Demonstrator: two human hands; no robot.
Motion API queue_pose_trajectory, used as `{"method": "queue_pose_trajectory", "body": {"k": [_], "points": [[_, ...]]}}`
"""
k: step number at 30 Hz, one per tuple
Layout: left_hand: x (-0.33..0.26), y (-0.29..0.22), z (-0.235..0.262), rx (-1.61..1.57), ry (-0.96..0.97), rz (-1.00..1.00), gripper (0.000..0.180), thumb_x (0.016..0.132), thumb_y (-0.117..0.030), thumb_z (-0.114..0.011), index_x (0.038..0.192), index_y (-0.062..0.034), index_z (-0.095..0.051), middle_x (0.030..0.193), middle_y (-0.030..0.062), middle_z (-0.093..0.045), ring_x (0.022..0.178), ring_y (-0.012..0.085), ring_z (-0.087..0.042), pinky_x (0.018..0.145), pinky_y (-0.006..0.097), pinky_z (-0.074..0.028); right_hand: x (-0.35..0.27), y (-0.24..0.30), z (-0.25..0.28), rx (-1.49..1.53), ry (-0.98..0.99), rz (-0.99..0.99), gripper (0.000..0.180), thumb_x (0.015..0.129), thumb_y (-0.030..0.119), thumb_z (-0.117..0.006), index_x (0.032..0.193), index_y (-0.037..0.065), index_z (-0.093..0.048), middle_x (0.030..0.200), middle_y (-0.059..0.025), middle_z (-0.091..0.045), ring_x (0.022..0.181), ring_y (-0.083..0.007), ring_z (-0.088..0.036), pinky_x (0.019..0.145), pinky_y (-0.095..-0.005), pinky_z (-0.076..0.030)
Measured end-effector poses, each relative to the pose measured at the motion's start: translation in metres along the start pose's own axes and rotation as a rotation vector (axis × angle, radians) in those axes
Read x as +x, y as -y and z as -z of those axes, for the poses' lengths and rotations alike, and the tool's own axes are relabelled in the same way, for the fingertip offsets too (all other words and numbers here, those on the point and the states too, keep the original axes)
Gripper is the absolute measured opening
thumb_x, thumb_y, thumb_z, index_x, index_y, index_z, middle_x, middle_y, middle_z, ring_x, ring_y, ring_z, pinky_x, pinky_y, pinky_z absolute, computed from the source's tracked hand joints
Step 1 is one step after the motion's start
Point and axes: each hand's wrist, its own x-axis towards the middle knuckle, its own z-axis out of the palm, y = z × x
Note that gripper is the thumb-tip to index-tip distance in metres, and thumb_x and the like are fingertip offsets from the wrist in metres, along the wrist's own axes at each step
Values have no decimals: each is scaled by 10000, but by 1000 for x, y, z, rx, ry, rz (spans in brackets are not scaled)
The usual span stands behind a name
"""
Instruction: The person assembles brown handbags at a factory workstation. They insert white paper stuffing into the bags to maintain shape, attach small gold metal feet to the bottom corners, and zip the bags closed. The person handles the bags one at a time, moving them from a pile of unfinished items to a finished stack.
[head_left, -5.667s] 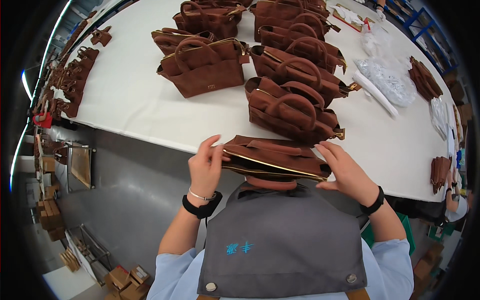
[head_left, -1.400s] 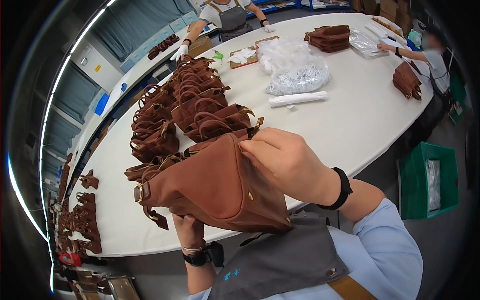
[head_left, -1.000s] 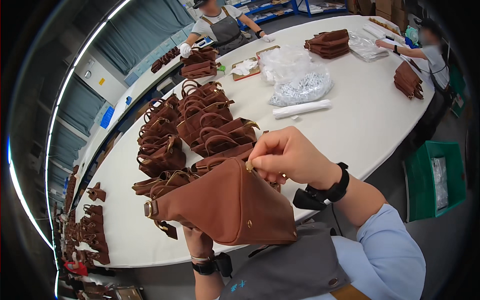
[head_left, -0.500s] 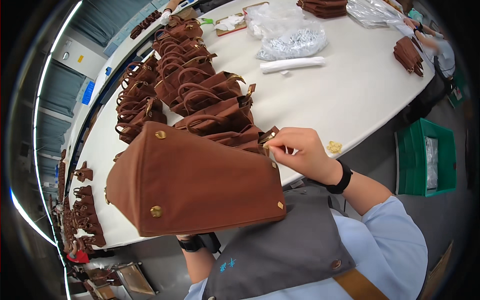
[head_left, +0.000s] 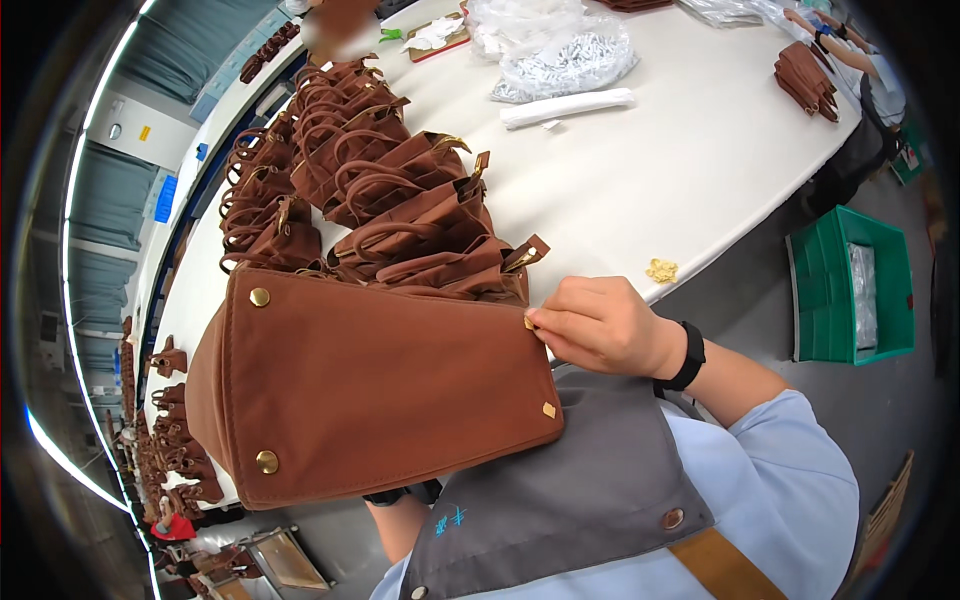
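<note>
Moved in from just beside, the right hand [head_left: 605, 325] pinches a gold fitting [head_left: 529, 323], fingertips together, at a corner of the brown bag [head_left: 390, 390], base outward before the apron [head_left: 560, 490], centring work there (left hand hidden, grip impossible to tell).

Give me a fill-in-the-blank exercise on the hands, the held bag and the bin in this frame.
1. The right hand has its fingers at the base's ____ right corner as pictured.
2. Two round gold studs sit at the base's ____ end as pictured.
3. The left hand is hidden behind the held ____.
4. The bin right of the white table is ____.

Missing words: upper; left; bag; green.
</note>
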Motion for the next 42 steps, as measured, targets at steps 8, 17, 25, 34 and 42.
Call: {"method": "queue_pose_trajectory", "body": {"k": [8, 17, 25, 34, 42], "points": [[-3, -2, 4, -37, 3, 14, 532, 916, -380, -644, 1275, -2, -537, 1214, 116, -625, 1063, 261, -610, 885, 415, -533, 4, 2, 7, -27, 120, -7, 201, 821, 23, -684, 1008, -37, -644, 840, -84, -640, 714, -223, -630, 578, -321, -534], [2, -5, 4, -72, 28, 26, 533, 903, -385, -649, 1260, -2, -547, 1202, 119, -628, 1052, 262, -607, 875, 418, -535, 11, -8, 4, -100, 107, 71, 241, 768, 10, -700, 1000, -30, -652, 817, -90, -641, 704, -234, -635, 585, -310, -530], [1, -6, 8, -108, 26, 39, 534, 891, -389, -654, 1246, -2, -555, 1191, 121, -631, 1043, 263, -604, 867, 420, -537, 8, -14, 12, 1388, 65, -988, 83, 878, -26, -608, 928, -39, -673, 731, -67, -636, 603, -109, -591, 521, -244, -484], [-1, -3, 15, -181, 69, 59, 432, 962, -312, -589, 1248, 10, -547, 1220, 127, -627, 1066, 266, -600, 886, 407, -542, 6, 13, 13, 275, -59, -263, 168, 759, -103, -672, 890, -5, -712, 739, -81, -662, 604, -167, -612, 530, -263, -472], [-1, 1, 13, -185, 70, 69, 443, 969, -346, -570, 1243, 3, -557, 1214, 123, -634, 1067, 269, -607, 884, 412, -545, 14, -2, 9, 143, -42, -96, 189, 727, -33, -741, 909, 0, -700, 791, -67, -665, 641, -217, -617, 541, -313, -491]]}}
